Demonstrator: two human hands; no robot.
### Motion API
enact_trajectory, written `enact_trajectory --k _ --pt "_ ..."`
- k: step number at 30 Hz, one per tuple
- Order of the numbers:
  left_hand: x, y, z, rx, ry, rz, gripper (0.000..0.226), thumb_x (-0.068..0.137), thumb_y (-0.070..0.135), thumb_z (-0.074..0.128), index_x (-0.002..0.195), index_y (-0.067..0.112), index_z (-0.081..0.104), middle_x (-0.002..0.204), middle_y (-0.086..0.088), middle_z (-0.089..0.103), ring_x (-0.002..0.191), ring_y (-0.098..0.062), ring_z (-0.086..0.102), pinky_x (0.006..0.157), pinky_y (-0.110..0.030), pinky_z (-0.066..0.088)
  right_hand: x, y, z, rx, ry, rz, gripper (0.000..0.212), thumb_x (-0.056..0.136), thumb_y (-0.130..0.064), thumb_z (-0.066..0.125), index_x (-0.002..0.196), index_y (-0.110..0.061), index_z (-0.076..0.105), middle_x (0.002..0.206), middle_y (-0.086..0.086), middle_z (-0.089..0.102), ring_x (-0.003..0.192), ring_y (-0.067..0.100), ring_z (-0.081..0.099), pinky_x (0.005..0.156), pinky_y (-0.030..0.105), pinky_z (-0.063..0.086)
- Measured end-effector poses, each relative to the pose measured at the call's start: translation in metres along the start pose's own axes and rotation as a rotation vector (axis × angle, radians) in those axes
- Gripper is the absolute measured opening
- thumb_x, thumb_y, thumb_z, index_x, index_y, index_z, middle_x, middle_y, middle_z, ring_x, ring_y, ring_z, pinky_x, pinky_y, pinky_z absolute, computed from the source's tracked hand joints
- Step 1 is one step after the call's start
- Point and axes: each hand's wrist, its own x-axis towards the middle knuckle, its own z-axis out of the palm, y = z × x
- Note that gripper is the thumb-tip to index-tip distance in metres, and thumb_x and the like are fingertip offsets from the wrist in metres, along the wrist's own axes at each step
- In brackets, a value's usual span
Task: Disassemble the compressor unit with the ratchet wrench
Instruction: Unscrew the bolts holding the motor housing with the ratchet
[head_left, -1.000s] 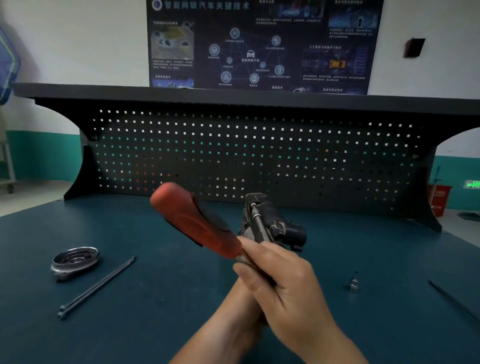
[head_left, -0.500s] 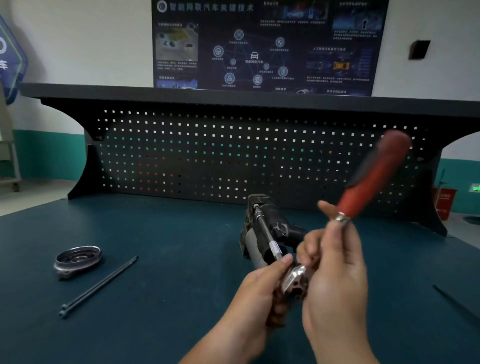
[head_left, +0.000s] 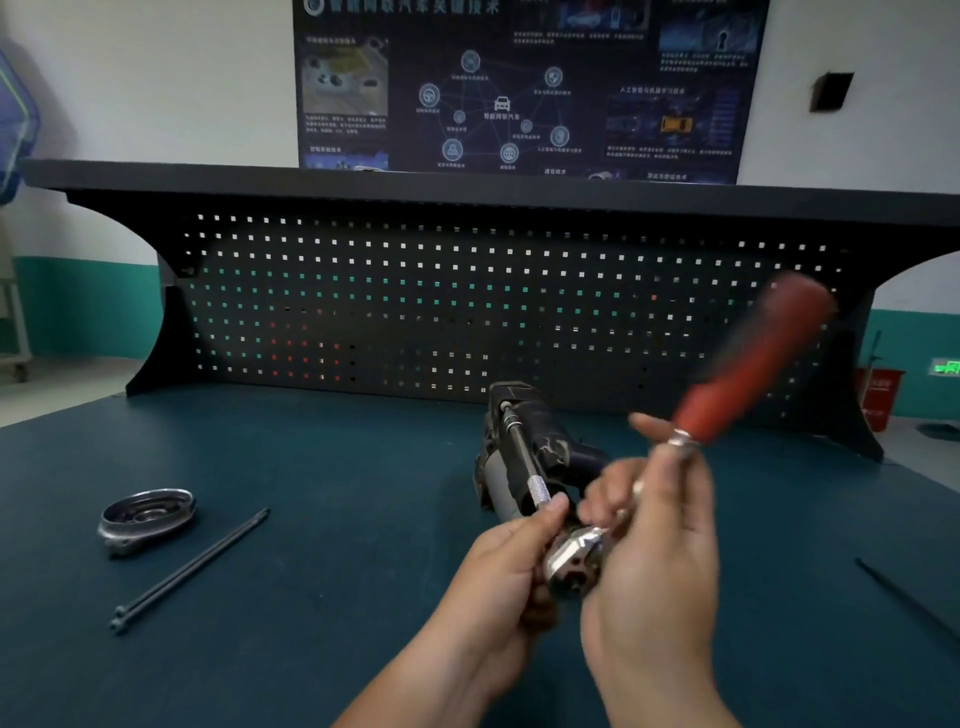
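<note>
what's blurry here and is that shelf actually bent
Head view: the red handle of the ratchet wrench is motion-smeared and the right hand soft; the compressor unit and round cover are fairly sharp; the shelf bows, likely from wide-angle distortion.

Both forearms rise from the bottom edge and meet above the worktop, the left forearm (head_left: 395, 686) slanting up to the right and the right forearm (head_left: 670, 691) nearly upright, bare to the wrist. The left hand (head_left: 498, 566) has its fingers curled under the head end of the ratchet wrench (head_left: 727, 384), its thumb (head_left: 550, 509) laid forward along the top. The right hand (head_left: 649, 551) shows its back to the camera and sits just beside the left, almost touching it. Its fingers wrap round the wrench's metal shaft below the red grip, with one fingertip (head_left: 641, 421) jutting out past the shaft. The right hand is slightly blurred.
</note>
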Motion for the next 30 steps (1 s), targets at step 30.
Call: enact_trajectory --k 30 --pt "-0.009 0.007 0.003 0.131 -0.025 -0.04 0.045 0.066 0.045 0.07 0.047 0.022 0.037 0.045 0.007 0.025 0.037 -0.006 0.018 0.043 -0.02 0.008 0.006 0.0 -0.007 -0.17 -0.129 -0.178 0.017 0.092 -0.041 0.053 0.098 -0.036 0.068 0.058 -0.013 0.049 0.052 0.0 0.044 0.052 0.011 0.041"
